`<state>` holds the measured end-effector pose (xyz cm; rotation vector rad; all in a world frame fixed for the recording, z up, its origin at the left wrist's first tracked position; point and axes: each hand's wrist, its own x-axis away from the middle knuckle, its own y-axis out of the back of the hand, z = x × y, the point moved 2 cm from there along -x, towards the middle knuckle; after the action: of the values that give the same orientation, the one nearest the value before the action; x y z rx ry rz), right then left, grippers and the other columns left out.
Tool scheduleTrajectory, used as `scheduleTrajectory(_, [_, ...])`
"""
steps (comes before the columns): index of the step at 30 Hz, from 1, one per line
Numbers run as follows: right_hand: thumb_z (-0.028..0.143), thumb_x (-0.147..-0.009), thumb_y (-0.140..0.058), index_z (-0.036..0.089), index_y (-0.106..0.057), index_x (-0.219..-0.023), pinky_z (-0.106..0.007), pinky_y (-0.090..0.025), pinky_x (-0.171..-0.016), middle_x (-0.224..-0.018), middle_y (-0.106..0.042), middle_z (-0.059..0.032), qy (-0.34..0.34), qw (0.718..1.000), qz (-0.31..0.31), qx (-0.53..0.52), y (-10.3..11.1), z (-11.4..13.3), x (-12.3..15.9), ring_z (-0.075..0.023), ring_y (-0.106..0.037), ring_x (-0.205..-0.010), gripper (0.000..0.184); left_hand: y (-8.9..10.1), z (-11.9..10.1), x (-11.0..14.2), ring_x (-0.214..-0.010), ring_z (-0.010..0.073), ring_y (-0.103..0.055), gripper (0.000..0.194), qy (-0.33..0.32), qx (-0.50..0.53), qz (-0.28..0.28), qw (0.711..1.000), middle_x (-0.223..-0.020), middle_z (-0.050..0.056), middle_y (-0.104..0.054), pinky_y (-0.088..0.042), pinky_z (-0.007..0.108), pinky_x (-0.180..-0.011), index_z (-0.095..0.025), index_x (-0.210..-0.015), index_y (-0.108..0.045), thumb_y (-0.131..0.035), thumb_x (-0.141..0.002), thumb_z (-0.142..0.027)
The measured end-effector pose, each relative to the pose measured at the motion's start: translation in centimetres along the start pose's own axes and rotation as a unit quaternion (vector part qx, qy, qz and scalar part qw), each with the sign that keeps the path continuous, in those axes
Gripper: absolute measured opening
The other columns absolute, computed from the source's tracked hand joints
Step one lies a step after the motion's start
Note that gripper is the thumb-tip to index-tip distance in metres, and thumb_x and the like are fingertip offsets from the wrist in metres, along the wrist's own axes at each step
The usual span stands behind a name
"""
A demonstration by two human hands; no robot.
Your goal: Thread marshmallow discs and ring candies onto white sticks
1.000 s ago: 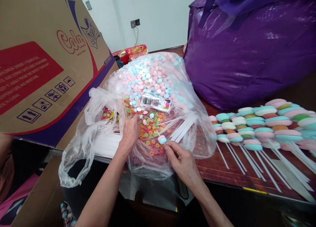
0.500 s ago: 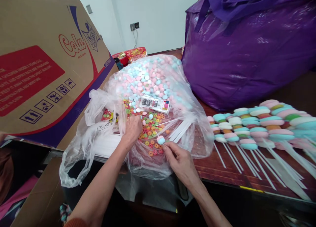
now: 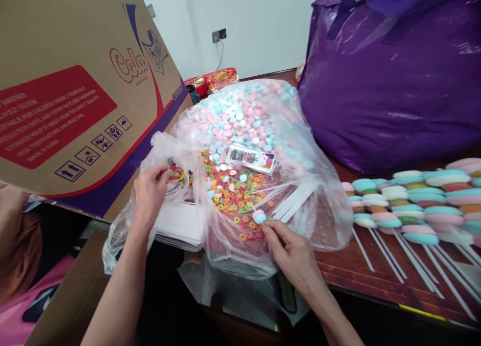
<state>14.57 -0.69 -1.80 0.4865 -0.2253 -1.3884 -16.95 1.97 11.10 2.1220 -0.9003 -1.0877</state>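
My right hand [image 3: 291, 250] pinches a thin white stick just under a small pink-and-blue marshmallow [image 3: 259, 216]. Beneath it lie ring-shaped sweets [image 3: 235, 195] in yellow, orange, green and red, spread on clear plastic. My left hand [image 3: 150, 195] is over the crumpled edge of the plastic bag [image 3: 165, 145], close to some small coloured packets [image 3: 180, 175]. Its fingers are curled together, and I cannot make out what is in them. Pink, blue and white marshmallows [image 3: 240, 116] fill the bag's far part. A stack of printed cards [image 3: 251, 158] rests near loose white sticks [image 3: 295, 203].
Finished marshmallow skewers [image 3: 409, 200] lie in rows on the wooden table [image 3: 338, 266] to the right. Behind them bulges a purple bag [image 3: 387, 95]. A large cardboard box [image 3: 75, 50] leans at the left, and another person's arm [image 3: 15, 210] shows below it.
My left hand has moved left from the ring sweets to the bag's crumpled edge. My right hand still holds the stick. The whole view has shifted, so things appear further right.
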Motion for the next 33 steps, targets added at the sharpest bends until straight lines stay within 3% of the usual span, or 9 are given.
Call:
scheduleTrajectory(4, [0.042, -0.097, -0.048, 0.021, -0.068, -0.089, -0.023, -0.04, -0.053, -0.064, -0.061, 0.0006, 0.009, 1.0, -0.009, 0.006, 0.2, 0.5, 0.0, -0.0147, -0.055, -0.056, 0.031, -0.1, 0.1, -1.3, -0.074, 0.0197, -0.065, 0.026, -0.021, -0.037, -0.026, 0.999, -0.079, 0.005, -0.074, -0.049, 0.031, -0.076, -0.017, -0.09, -0.077, -0.061, -0.084, -0.037])
scheduleTrajectory(8, [0.041, -0.098, -0.047, 0.02, -0.067, -0.088, -0.023, -0.039, -0.054, -0.064, -0.06, 0.0014, 0.013, 1.0, -0.006, 0.0, 0.2, 0.6, 0.0, -0.0136, -0.054, -0.056, 0.03, -0.8, -3.5, 1.8, -0.078, 0.0186, -0.065, 0.025, -0.079, 0.0, -0.049, 0.996, -0.089, 0.005, -0.074, -0.049, 0.03, -0.077, -0.018, -0.093, -0.075, -0.059, -0.089, -0.036])
scheduleTrajectory(11, [0.041, -0.098, -0.047, 0.02, -0.067, -0.089, -0.023, -0.039, -0.055, -0.064, -0.059, 0.0016, 0.01, 1.0, -0.003, -0.004, 0.2, 0.5, 0.0, -0.0132, -0.053, -0.056, 0.03, -4.1, -7.5, 4.3, -0.082, 0.0171, -0.065, 0.021, -0.173, 0.045, 0.123, 0.976, -0.092, 0.005, -0.073, -0.049, 0.027, -0.078, -0.019, -0.09, -0.074, -0.055, -0.092, -0.027])
scheduleTrajectory(14, [0.041, -0.098, -0.047, 0.019, -0.068, -0.092, -0.023, -0.037, -0.053, -0.065, -0.059, 0.0011, -0.001, 1.0, -0.003, -0.005, 0.2, 0.4, 0.0, -0.0132, -0.051, -0.056, 0.031, -8.8, -10.4, 5.2, -0.085, 0.0188, -0.065, 0.025, -0.185, -0.025, 0.251, 0.95, -0.094, 0.008, -0.07, -0.047, 0.028, -0.077, -0.019, -0.09, -0.074, -0.048, -0.093, -0.017])
scheduleTrajectory(18, [0.041, -0.098, -0.046, 0.019, -0.068, -0.09, -0.022, -0.037, -0.052, -0.063, -0.056, 0.0015, -0.001, 1.0, -0.001, -0.012, 0.3, 0.6, 0.1, -0.0131, -0.05, -0.055, 0.032, -13.4, -11.6, 5.2, -0.088, 0.0218, -0.064, 0.028, -0.162, -0.135, 0.309, 0.927, -0.103, 0.012, -0.066, -0.046, 0.031, -0.075, -0.017, -0.092, -0.071, -0.043, -0.094, -0.015])
scheduleTrajectory(22, [0.04, -0.098, -0.045, 0.02, -0.067, -0.088, -0.022, -0.036, -0.051, -0.06, -0.052, 0.0031, 0.01, 1.0, -0.003, -0.009, 0.4, 0.9, 0.1, -0.0125, -0.048, -0.053, 0.031, -15.1, -11.2, 4.9, -0.093, 0.0225, -0.064, 0.03, -0.149, -0.159, 0.316, 0.923, -0.112, 0.013, -0.064, -0.046, 0.032, -0.078, -0.017, -0.096, -0.07, -0.04, -0.096, -0.018])
scheduleTrajectory(27, [0.04, -0.098, -0.046, 0.02, -0.068, -0.09, -0.022, -0.04, -0.053, -0.063, -0.06, 0.0012, 0.016, 1.0, -0.012, -0.01, 0.3, 0.6, 0.0, -0.0135, -0.054, -0.055, 0.03, -14.0, -11.2, 5.0, -0.095, 0.0215, -0.062, 0.028, -0.124, -0.114, 0.286, 0.943, -0.107, 0.011, -0.064, -0.046, 0.031, -0.081, -0.018, -0.094, -0.069, -0.041, -0.097, -0.018])
scheduleTrajectory(30, [0.042, -0.096, -0.048, 0.021, -0.069, -0.091, -0.023, -0.04, -0.051, -0.061, -0.061, 0.0004, 0.018, 1.0, -0.021, -0.005, 0.2, 0.1, 0.1, -0.0145, -0.054, -0.052, 0.03, -10.8, -11.1, 6.1, -0.09, 0.0189, -0.062, 0.024, -0.14, -0.027, 0.255, 0.957, -0.099, 0.007, -0.065, -0.047, 0.029, -0.08, -0.02, -0.093, -0.069, -0.045, -0.095, -0.018])
scheduleTrajectory(33, [0.043, -0.096, -0.05, 0.022, -0.07, -0.092, -0.023, -0.04, -0.05, -0.062, -0.062, 0.0001, 0.017, 1.0, -0.021, -0.003, 0.0, -0.4, 0.1, -0.0145, -0.054, -0.051, 0.03, -6.2, -9.6, 7.2, -0.081, 0.0157, -0.061, 0.021, -0.144, 0.08, 0.194, 0.967, -0.088, 0.005, -0.066, -0.048, 0.026, -0.075, -0.02, -0.086, -0.069, -0.049, -0.093, -0.018])
